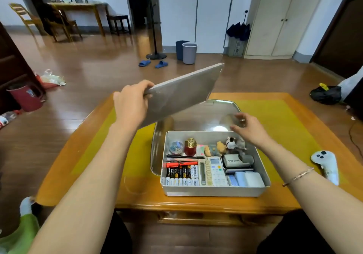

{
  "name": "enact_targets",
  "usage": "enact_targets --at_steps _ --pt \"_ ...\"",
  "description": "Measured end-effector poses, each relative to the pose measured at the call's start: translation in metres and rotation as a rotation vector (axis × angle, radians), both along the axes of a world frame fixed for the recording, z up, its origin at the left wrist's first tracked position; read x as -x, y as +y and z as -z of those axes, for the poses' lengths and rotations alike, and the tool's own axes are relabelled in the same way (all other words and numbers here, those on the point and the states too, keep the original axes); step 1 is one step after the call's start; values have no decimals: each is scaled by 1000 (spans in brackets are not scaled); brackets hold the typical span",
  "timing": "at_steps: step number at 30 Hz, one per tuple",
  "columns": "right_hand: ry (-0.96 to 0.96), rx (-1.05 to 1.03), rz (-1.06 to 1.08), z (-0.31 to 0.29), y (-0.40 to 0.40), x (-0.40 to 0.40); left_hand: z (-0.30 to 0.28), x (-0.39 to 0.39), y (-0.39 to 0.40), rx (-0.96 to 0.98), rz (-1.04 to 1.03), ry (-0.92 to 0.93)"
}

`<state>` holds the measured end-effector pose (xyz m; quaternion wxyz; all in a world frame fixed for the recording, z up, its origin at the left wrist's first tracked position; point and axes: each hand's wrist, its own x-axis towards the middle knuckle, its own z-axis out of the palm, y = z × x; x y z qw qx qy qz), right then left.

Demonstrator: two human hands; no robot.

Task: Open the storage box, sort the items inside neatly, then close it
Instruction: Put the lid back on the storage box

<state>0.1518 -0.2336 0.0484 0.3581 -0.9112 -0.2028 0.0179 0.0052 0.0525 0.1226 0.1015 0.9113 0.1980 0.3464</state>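
A grey storage box (215, 191) stands open on the wooden table, partly on a metal tray (157, 142). Inside lie rows of batteries (181, 176), pens (182, 160), a remote (217, 172), a mini fan (236, 161), small figurines (229, 144), a red jar (190, 145) and folded blue cloths (245, 179). My left hand (131, 104) grips the grey lid (182, 92) by its near-left corner, holding it tilted in the air above the tray. My right hand (248, 127) hovers over the box's far right corner with fingers relaxed, holding nothing.
A white game controller (326, 165) lies at the table's right edge. The table (137, 195) has a yellow-green mat under the tray. On the floor beyond stand two bins (186, 52), slippers (153, 63) and a fan stand. A red jug (26, 96) sits at left.
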Motion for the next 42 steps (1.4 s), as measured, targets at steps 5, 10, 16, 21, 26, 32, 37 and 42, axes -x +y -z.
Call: enact_targets --at_steps 5,10,16,21,26,32,37,42 --pt "77 -208 56 -17 -17 -13 -20 -3 -11 108 157 45" --pt "202 -462 65 -1 -32 -11 -25 -6 -20 263 287 121" --pt "143 -661 184 9 -43 1 -8 -16 -23 382 353 -31" --pt "191 -714 344 16 -52 -2 42 -9 -37 680 144 42" --pt "231 -655 406 29 -58 3 86 0 -54 604 127 161" --pt "231 -399 462 53 -65 12 119 10 -64 672 15 133" --pt "101 -164 435 73 -70 24 139 15 -70 659 -70 232" --pt "93 -58 440 92 -72 37 155 20 -79 658 -84 270"
